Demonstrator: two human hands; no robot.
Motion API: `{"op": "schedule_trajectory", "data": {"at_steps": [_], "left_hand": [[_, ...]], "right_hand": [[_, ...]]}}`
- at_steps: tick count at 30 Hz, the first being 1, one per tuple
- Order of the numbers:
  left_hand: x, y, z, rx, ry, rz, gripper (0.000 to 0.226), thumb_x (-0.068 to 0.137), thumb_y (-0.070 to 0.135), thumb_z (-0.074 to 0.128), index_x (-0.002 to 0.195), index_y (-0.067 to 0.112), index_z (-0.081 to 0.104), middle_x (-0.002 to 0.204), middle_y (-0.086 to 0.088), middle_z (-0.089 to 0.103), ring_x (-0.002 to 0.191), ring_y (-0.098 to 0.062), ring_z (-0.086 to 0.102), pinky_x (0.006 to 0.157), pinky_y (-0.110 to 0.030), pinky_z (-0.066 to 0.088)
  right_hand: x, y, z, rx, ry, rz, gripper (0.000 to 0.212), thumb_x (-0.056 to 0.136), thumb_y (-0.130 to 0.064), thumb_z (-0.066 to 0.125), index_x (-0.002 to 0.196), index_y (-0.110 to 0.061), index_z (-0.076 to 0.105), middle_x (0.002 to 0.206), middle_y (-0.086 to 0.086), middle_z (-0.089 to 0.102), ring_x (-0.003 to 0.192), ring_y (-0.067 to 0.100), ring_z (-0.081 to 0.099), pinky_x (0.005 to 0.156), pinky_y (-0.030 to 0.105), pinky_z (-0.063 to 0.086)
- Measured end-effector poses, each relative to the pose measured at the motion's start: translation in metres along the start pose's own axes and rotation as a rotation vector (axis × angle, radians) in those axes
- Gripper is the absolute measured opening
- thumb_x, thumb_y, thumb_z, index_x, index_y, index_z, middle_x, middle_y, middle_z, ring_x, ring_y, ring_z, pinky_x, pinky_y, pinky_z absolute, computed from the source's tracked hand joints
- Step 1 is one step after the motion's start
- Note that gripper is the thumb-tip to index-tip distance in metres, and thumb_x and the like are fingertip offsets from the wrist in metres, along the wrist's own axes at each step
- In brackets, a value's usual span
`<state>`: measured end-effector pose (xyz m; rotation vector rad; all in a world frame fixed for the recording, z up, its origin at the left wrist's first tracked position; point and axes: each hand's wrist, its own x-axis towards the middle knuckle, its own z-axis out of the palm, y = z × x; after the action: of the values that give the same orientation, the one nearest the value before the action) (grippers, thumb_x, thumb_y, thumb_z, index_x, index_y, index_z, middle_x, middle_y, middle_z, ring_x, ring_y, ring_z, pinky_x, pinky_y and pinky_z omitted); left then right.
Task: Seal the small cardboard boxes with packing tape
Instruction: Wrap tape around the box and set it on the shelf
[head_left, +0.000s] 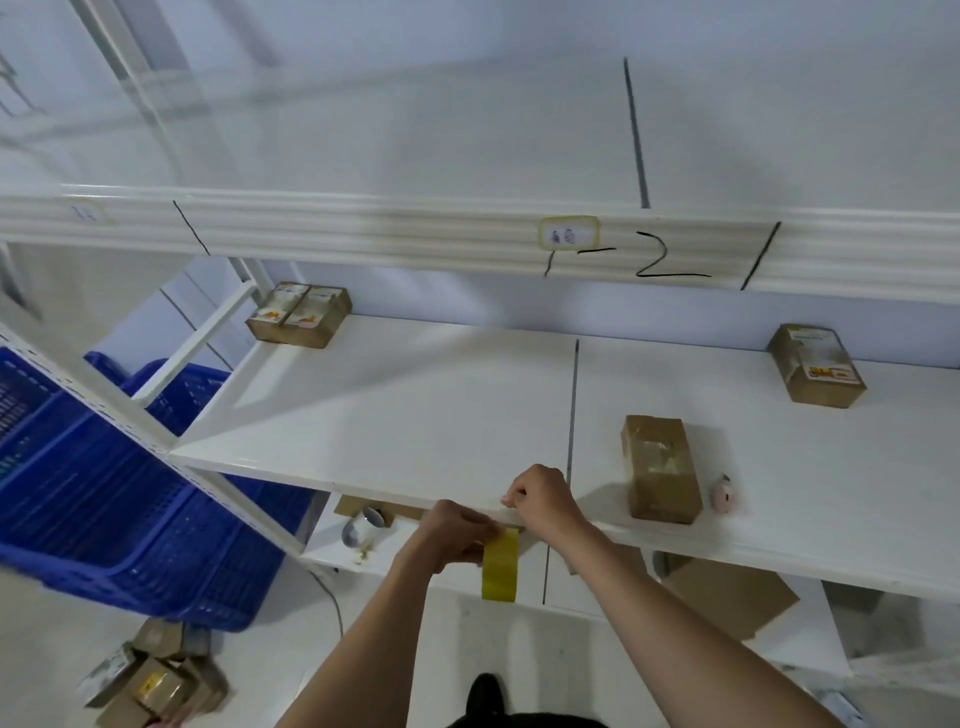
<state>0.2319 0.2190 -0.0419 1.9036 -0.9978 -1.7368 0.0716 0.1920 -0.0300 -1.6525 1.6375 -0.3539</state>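
Observation:
My left hand (457, 535) grips a roll of yellowish packing tape (500, 566) just below the front edge of the white shelf (395, 415). My right hand (543, 499) is right above it at the shelf edge, its fingers pinching what looks like the tape's loose end. A small cardboard box (660, 467) wrapped in clear tape lies on the shelf to the right of my hands. Another box (815, 364) sits at the back right. A pair of boxes (298, 314) stands at the back left.
A small pink object (724, 496) lies beside the nearest box. Blue plastic crates (104, 493) are stacked left of the shelf. Several small boxes (156, 686) lie on the floor at lower left. Flat cardboard (727, 597) and a roll (363, 525) rest on the lower shelf.

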Motion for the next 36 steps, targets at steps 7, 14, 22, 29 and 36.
{"op": "schedule_trajectory", "data": {"at_steps": [7, 14, 22, 29, 36], "left_hand": [[0.022, -0.004, -0.017, -0.015, 0.037, -0.061, 0.025, 0.077, 0.011, 0.081, 0.094, -0.005, 0.072, 0.085, -0.018, 0.076, 0.076, -0.024, 0.076, 0.069, -0.034, 0.063], [0.044, -0.01, -0.03, -0.051, 0.019, -0.094, 0.028, 0.076, 0.011, 0.083, 0.096, -0.005, 0.071, 0.084, -0.017, 0.076, 0.076, -0.025, 0.077, 0.074, -0.039, 0.064], [0.058, -0.019, -0.032, -0.081, -0.024, -0.113, 0.041, 0.074, 0.017, 0.089, 0.1, -0.008, 0.069, 0.088, -0.019, 0.076, 0.078, -0.026, 0.076, 0.072, -0.037, 0.063], [0.066, -0.022, -0.036, -0.092, -0.068, -0.119, 0.035, 0.078, 0.014, 0.086, 0.102, -0.004, 0.07, 0.091, -0.018, 0.076, 0.082, -0.028, 0.076, 0.078, -0.041, 0.063], [0.065, -0.021, -0.038, -0.075, -0.072, -0.098, 0.028, 0.08, 0.009, 0.083, 0.103, -0.002, 0.071, 0.093, -0.017, 0.076, 0.084, -0.027, 0.076, 0.078, -0.042, 0.063]], "right_hand": [[0.026, -0.01, 0.018, -0.012, 0.006, 0.084, 0.014, 0.091, -0.003, 0.068, 0.081, -0.003, 0.078, 0.101, 0.008, 0.077, 0.097, 0.019, 0.073, 0.078, 0.018, 0.054], [0.041, -0.016, 0.033, -0.068, 0.052, 0.096, 0.021, 0.087, -0.005, 0.074, 0.108, -0.008, 0.072, 0.107, 0.009, 0.07, 0.091, 0.019, 0.069, 0.077, 0.023, 0.052], [0.049, -0.02, 0.038, -0.197, 0.081, 0.09, 0.013, 0.09, -0.009, 0.073, 0.081, -0.002, 0.067, 0.073, -0.002, 0.062, 0.062, 0.0, 0.052, 0.064, 0.021, 0.049], [0.057, -0.025, 0.04, -0.299, 0.05, 0.128, 0.02, 0.085, -0.017, 0.08, 0.081, -0.004, 0.065, 0.076, 0.003, 0.067, 0.076, 0.019, 0.068, 0.07, 0.03, 0.056], [0.061, -0.022, 0.032, -0.327, 0.015, 0.201, 0.036, 0.083, -0.031, 0.083, 0.084, -0.011, 0.053, 0.075, 0.0, 0.051, 0.073, 0.019, 0.055, 0.055, 0.026, 0.035]]}}
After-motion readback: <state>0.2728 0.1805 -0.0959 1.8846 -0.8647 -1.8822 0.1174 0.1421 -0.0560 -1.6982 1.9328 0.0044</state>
